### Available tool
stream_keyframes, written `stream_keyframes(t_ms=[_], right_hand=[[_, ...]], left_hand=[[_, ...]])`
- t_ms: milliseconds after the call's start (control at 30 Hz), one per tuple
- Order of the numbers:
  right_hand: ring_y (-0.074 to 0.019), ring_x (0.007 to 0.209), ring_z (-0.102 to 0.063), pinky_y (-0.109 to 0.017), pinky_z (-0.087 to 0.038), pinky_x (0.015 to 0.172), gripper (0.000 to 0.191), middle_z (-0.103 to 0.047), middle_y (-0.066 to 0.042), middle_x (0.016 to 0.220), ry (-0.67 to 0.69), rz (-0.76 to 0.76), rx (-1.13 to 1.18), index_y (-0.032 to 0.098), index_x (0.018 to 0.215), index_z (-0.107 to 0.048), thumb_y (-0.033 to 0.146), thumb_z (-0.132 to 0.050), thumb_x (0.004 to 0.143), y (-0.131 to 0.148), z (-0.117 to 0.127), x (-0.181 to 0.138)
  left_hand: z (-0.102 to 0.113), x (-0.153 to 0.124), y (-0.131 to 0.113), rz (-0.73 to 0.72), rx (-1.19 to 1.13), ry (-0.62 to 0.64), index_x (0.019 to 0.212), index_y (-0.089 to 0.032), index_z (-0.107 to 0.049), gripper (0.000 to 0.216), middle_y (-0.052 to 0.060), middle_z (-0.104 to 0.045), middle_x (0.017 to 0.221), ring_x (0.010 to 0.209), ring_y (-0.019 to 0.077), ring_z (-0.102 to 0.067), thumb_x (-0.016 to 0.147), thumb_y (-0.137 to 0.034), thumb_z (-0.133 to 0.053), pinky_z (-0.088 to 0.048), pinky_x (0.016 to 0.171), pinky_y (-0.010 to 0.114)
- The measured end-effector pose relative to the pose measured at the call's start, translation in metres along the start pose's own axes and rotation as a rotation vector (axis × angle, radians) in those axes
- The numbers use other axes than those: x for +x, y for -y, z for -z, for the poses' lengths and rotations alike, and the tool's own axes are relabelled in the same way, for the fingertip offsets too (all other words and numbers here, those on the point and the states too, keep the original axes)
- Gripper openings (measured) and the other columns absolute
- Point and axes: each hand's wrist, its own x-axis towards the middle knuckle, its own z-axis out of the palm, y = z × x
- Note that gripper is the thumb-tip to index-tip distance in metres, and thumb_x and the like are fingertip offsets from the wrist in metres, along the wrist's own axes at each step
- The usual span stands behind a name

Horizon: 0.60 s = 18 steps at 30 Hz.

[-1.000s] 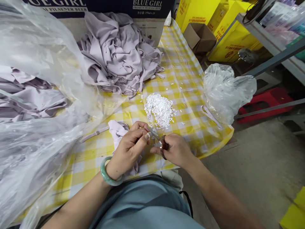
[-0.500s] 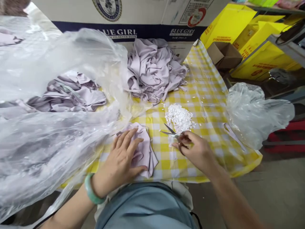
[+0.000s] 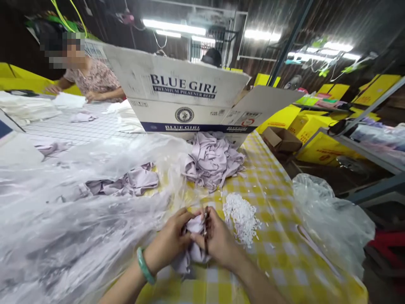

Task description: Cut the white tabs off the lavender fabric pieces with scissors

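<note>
Scissors [image 3: 205,230] upright, blades far-pointing, gripped in right hand [image 3: 218,240]; lilac garment [image 3: 191,249] pinched by left hand [image 3: 171,242] just left, touching blades, on near checked tablecloth [image 3: 278,253].

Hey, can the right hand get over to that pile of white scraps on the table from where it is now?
Probably yes. The right hand lies just left of the white scraps, with only bare tablecloth between. But it holds scissors and lilac cloth.
</note>
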Motion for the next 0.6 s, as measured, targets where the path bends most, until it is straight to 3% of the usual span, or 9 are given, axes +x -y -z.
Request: stream_keyframes(t_ms=[100, 200, 267, 333, 433, 600], right_hand=[[-0.0179, 0.092, -0.066, -0.032, -0.054, 0.083, 0.042, -0.065, -0.002, 0.103, -0.157, 0.199, 0.098, 0.026, 0.102, -0.047, 0.033, -0.077, 0.073, 0.046, 0.029, 0.045], [-0.0191, 0.09, -0.065, -0.031, -0.053, 0.08, 0.043, -0.065, -0.005, 0.1, -0.552, 0.354, -0.122, 0.024, 0.101, -0.05, 0.046, -0.074, 0.074, 0.084, 0.06, 0.095], [-0.02, 0.092, -0.065, -0.031, -0.052, 0.077, 0.044, -0.066, -0.007, 0.102, -0.7, 0.349, -0.278, 0.022, 0.101, -0.051, 0.053, -0.069, 0.075, 0.091, 0.078, 0.117], [-0.0202, 0.088, -0.065, -0.03, -0.051, 0.072, 0.044, -0.067, -0.007, 0.098, -0.711, 0.304, -0.366, 0.022, 0.097, -0.053, 0.057, -0.067, 0.074, 0.082, 0.091, 0.124], [-0.0183, 0.072, -0.062, -0.028, -0.048, 0.062, 0.044, -0.067, -0.004, 0.088, -0.642, 0.22, -0.432, 0.022, 0.086, -0.056, 0.059, -0.072, 0.068, 0.054, 0.1, 0.114], [-0.016, 0.067, -0.054, -0.027, -0.043, 0.063, 0.042, -0.061, 0.0, 0.075, -0.59, 0.155, -0.537, 0.022, 0.077, -0.054, 0.059, -0.071, 0.069, 0.028, 0.1, 0.094]], left_hand=[[0.03, 0.066, -0.026, -0.032, 0.125, -0.266, 0.092, -0.018, -0.066, 0.021, 0.003, -0.063, 0.087, 0.083, 0.0177, -0.064, 0.08, -0.005, -0.055, -0.055, 0.075, 0.028], [0.056, 0.144, -0.036, 0.023, 0.255, -0.466, 0.116, -0.016, -0.06, 0.029, 0.013, -0.058, 0.117, 0.11, 0.0246, -0.059, 0.093, -0.01, -0.044, -0.05, 0.095, 0.041], [0.062, 0.184, -0.03, 0.036, 0.344, -0.47, 0.121, -0.016, -0.059, 0.028, 0.015, -0.053, 0.131, 0.122, 0.0267, -0.054, 0.097, -0.015, -0.046, -0.048, 0.1, 0.044], [0.059, 0.208, -0.018, 0.055, 0.426, -0.389, 0.124, -0.016, -0.059, 0.029, 0.013, -0.056, 0.132, 0.117, 0.0261, -0.058, 0.096, -0.026, -0.056, -0.051, 0.097, 0.047], [0.04, 0.207, -0.001, 0.094, 0.515, -0.255, 0.126, -0.016, -0.058, 0.037, 0.011, -0.061, 0.126, 0.107, 0.0237, -0.064, 0.094, -0.035, -0.061, -0.056, 0.09, 0.046], [0.016, 0.146, 0.003, 0.134, 0.575, -0.174, 0.124, -0.016, -0.059, 0.034, 0.011, -0.061, 0.126, 0.108, 0.0234, -0.063, 0.095, -0.033, -0.06, -0.056, 0.091, 0.045]])
